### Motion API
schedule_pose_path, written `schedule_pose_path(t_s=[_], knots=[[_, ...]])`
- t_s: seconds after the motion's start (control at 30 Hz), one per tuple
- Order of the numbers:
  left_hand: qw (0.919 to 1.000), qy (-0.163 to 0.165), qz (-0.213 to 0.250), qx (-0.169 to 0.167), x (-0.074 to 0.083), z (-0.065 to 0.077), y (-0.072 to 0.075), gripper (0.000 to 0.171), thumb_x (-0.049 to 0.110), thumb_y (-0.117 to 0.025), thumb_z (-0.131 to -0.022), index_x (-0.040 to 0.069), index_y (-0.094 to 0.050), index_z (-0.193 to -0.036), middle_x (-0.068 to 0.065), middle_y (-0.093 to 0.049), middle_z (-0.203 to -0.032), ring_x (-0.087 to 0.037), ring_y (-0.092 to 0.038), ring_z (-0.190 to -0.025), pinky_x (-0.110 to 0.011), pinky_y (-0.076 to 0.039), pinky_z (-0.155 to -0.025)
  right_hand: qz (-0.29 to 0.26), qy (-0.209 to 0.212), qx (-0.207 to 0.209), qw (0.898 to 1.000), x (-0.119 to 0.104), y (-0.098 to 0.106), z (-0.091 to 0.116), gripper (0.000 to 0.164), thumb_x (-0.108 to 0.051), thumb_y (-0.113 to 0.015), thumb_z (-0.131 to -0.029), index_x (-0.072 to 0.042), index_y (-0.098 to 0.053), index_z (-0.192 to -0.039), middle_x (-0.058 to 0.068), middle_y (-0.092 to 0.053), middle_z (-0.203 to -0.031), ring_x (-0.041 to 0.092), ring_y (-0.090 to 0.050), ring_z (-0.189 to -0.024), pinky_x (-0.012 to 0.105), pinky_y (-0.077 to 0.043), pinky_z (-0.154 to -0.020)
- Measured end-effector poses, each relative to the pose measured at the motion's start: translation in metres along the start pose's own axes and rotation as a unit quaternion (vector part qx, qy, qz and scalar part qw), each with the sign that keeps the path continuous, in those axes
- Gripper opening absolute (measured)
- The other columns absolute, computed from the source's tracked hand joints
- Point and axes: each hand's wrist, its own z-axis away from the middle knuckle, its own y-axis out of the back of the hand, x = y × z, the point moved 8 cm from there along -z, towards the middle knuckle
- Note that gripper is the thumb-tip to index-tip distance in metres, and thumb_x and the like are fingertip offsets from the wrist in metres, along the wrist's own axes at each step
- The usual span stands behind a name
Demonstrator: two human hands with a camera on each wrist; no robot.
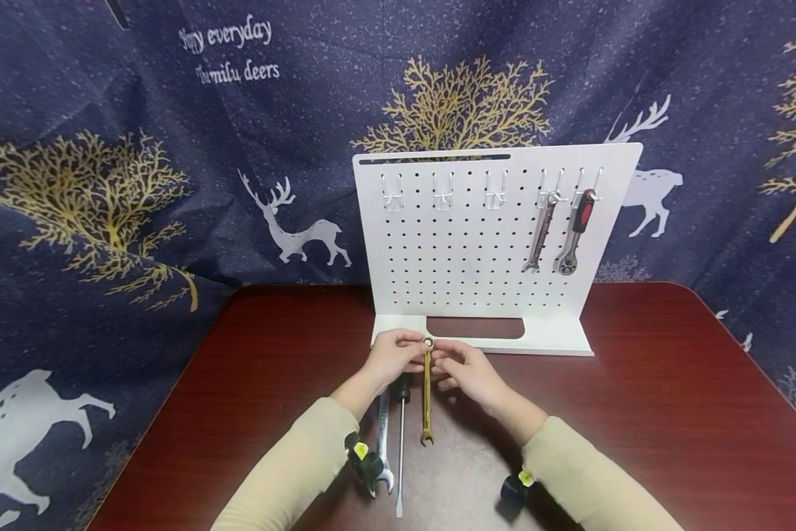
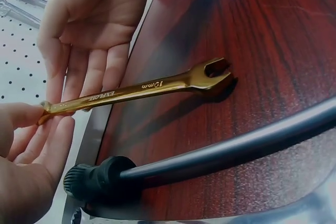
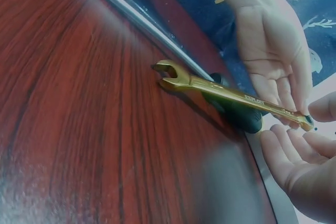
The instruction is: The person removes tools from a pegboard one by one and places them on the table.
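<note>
A gold combination wrench (image 1: 427, 391) hangs from its ring end, open jaw pointing toward me, just above the table. My left hand (image 1: 393, 354) pinches it near the ring with thumb and fingers. From the other side my right hand (image 1: 467, 372) holds the same end, its thumb and fingertips at the ring. In the left wrist view the wrench (image 2: 152, 86) shows size lettering on its shaft. Close by on the left, a screwdriver (image 1: 401, 442) with a dark handle and a silver combination wrench (image 1: 383, 435) lie side by side, partly under my left hand and wrist.
Behind my hands stands a white pegboard (image 1: 451, 258) with several hooks. A combination wrench (image 1: 541, 232) and a red-and-black-handled ratchet (image 1: 575, 232) hang at its right; hooks (image 1: 444, 195) at the left hold nothing. A dark patterned cloth (image 1: 271, 147) hangs behind the red-brown table (image 1: 656, 383).
</note>
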Motion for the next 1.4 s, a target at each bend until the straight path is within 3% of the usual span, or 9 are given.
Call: schedule_pose_path(t_s=[0.33,0.53,0.67,0.97,1.17,1.4], knots=[[0.9988,0.036,-0.032,0.007,-0.002,0.009,0.004,0.03,0.007,-0.054,-0.092,-0.006,-0.06,-0.118,-0.019,-0.067,-0.105,-0.011,-0.066,-0.075,-0.027,-0.06,-0.072,-0.046,-0.047,-0.006,0.998,0.007,-0.004,-0.002,0.044,-0.006,-0.044,-0.095,0.01,-0.039,-0.136,0.026,-0.055,-0.124,0.016,-0.065,-0.092,0.04,-0.057,-0.084],[0.9976,0.058,-0.032,0.019,-0.005,0.015,0.003,0.034,0.004,-0.048,-0.092,-0.009,-0.056,-0.123,-0.021,-0.065,-0.107,-0.01,-0.065,-0.077,-0.027,-0.059,-0.077,-0.063,-0.066,-0.018,0.996,0.011,-0.005,-0.002,0.043,-0.008,-0.041,-0.096,0.011,-0.04,-0.135,0.022,-0.06,-0.119,0.016,-0.066,-0.091,0.036,-0.058,-0.082],[0.9971,0.064,-0.035,0.022,-0.008,0.018,0.001,0.036,0.003,-0.046,-0.091,-0.01,-0.054,-0.124,-0.022,-0.063,-0.111,-0.014,-0.064,-0.087,-0.03,-0.058,-0.082,-0.07,-0.077,-0.023,0.994,0.014,-0.006,-0.002,0.045,-0.006,-0.04,-0.094,0.013,-0.039,-0.135,0.026,-0.058,-0.123,0.015,-0.065,-0.091,0.032,-0.057,-0.08],[0.997,0.058,-0.043,0.029,-0.003,0.027,-0.005,0.04,0.003,-0.043,-0.087,-0.011,-0.055,-0.123,-0.018,-0.06,-0.105,-0.016,-0.061,-0.087,-0.032,-0.057,-0.082,-0.083,-0.093,-0.03,0.992,0.019,-0.005,-0.002,0.044,-0.007,-0.036,-0.097,0.015,-0.036,-0.135,0.033,-0.047,-0.134,0.019,-0.064,-0.1,0.032,-0.057,-0.082],[0.9965,0.047,-0.064,0.027,-0.002,0.031,-0.008,0.042,0.007,-0.046,-0.086,-0.012,-0.053,-0.124,-0.025,-0.057,-0.122,-0.031,-0.062,-0.103,-0.041,-0.055,-0.088,-0.084,-0.098,-0.031,0.991,0.02,-0.004,-0.002,0.043,-0.007,-0.037,-0.096,0.017,-0.039,-0.132,0.032,-0.049,-0.133,0.019,-0.064,-0.099,0.032,-0.057,-0.082],[0.994,0.042,-0.097,0.028,-0.002,0.035,-0.012,0.049,0.005,-0.046,-0.084,-0.013,-0.048,-0.129,-0.027,-0.056,-0.125,-0.028,-0.061,-0.099,-0.033,-0.054,-0.081,-0.089,-0.105,-0.037,0.99,0.022,-0.005,-0.001,0.047,-0.009,-0.04,-0.094,0.016,-0.037,-0.134,0.028,-0.052,-0.13,0.02,-0.064,-0.101,0.035,-0.056,-0.086]])
